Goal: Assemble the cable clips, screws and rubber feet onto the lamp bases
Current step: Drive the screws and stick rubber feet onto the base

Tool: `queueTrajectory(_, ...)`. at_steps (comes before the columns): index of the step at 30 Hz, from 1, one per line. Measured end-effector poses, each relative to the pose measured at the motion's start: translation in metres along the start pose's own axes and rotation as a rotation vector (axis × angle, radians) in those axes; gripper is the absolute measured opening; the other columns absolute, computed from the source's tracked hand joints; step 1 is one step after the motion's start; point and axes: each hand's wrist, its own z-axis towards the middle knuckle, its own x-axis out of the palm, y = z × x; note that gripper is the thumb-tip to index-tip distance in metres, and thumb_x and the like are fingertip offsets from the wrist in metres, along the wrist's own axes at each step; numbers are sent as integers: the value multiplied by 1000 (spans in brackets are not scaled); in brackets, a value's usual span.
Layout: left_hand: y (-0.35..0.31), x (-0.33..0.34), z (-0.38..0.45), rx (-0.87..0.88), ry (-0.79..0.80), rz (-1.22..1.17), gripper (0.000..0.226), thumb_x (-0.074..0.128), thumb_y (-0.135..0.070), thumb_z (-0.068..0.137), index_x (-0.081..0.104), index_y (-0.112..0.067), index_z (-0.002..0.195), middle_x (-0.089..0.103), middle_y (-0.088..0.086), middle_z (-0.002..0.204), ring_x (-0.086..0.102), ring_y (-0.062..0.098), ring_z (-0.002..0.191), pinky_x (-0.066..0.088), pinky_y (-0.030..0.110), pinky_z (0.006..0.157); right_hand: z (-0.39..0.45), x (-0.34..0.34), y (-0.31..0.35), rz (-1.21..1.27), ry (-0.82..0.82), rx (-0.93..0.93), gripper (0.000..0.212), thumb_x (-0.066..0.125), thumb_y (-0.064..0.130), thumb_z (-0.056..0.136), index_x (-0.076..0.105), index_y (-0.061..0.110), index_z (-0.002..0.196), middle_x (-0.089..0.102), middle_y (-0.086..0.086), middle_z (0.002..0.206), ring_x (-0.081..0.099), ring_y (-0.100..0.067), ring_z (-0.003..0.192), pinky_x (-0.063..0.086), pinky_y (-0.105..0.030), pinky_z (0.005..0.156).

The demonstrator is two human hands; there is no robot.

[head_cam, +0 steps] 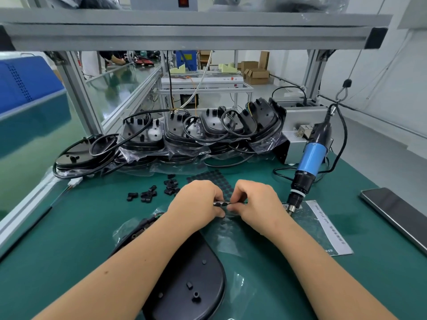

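1. Between my left hand (198, 199) and right hand (256, 202), the small dark item (221, 203) is mostly covered by fingers; I cannot identify it.
2. Under my left forearm, the lamp base (191, 280) is partly hidden and cut by the bottom edge.
3. Right of my right hand, the label text (328, 229) is too small to read.

Lamp base (194, 280) lies nearest, on the mat (69, 227). Beyond it, clips (150, 192) scattered left, sheet of rubber feet (212, 176) behind the hands, bagged bases (184, 135) stacked at the back, screwdriver (309, 162) hanging right, phone (397, 215) far right.
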Motion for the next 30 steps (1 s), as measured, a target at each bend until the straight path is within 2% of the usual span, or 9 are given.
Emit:
queueTrajectory(3,0,1,1,9,3,7,21,75,-41,77,71,-28,92,60,-9,75,54,14,73,37,24,61,-1,-1,-2,42,19,18,32,79,18,77,51,31,73,64,10,77,60,-10,78,50,-30,74)
queueTrajectory(6,1,2,1,9,3,4,21,75,-42,77,71,-29,92,58,-10,74,54,15,74,38,25,62,-1,-3,-4,89,53,24,31,79,17,77,52,30,81,65,13,80,60,1,76,45,-13,68)
queueTrajectory(9,2,3,1,8,-2,3,19,75,-42,76,70,-29,89,55,-9,71,53,17,75,40,25,63,-1,-8,-6,71,73,23,23,75,17,81,57,31,79,62,17,78,56,8,75,39,-4,65)
queueTrajectory(16,1,0,-1,13,4,3,19,74,-42,78,71,-28,90,57,-10,74,56,15,76,42,26,64,-1,-12,-6,-1,111,-4,18,66,19,89,58,31,78,61,15,85,55,0,79,37,-8,65)
queueTrajectory(22,-2,-5,-4,15,21,9,24,73,-42,80,72,-26,97,61,-8,82,55,15,78,40,25,66,-5,-15,0,1,126,-64,21,63,15,89,55,30,77,58,11,88,51,2,77,36,-9,65)
queueTrajectory(24,-4,-7,-6,19,53,23,34,74,-43,79,70,-25,107,64,-7,92,60,17,89,44,27,71,-6,-20,7,86,73,-60,20,64,10,89,58,26,77,60,12,82,54,3,75,37,-7,67)
queueTrajectory(26,-1,-12,-10,56,96,19,59,76,-48,75,61,-26,127,65,-4,120,58,18,112,47,31,89,-9,-27,13,274,47,6,21,65,6,88,61,21,73,60,14,67,53,2,62,40,-9,63)
queueTrajectory(28,8,-26,-20,99,77,-49,79,76,-51,73,46,-30,142,51,-5,143,44,16,132,35,28,106,-16,-30,21,553,142,147,19,64,5,89,63,14,73,56,9,60,48,-6,55,41,-15,57)
queueTrajectory(30,26,-44,-32,107,-49,-177,71,71,-52,78,46,-34,142,49,-11,144,40,8,133,28,19,103,-26,-26,29,773,277,300,18,63,7,90,62,11,73,49,0,61,44,-10,54,42,-20,53)
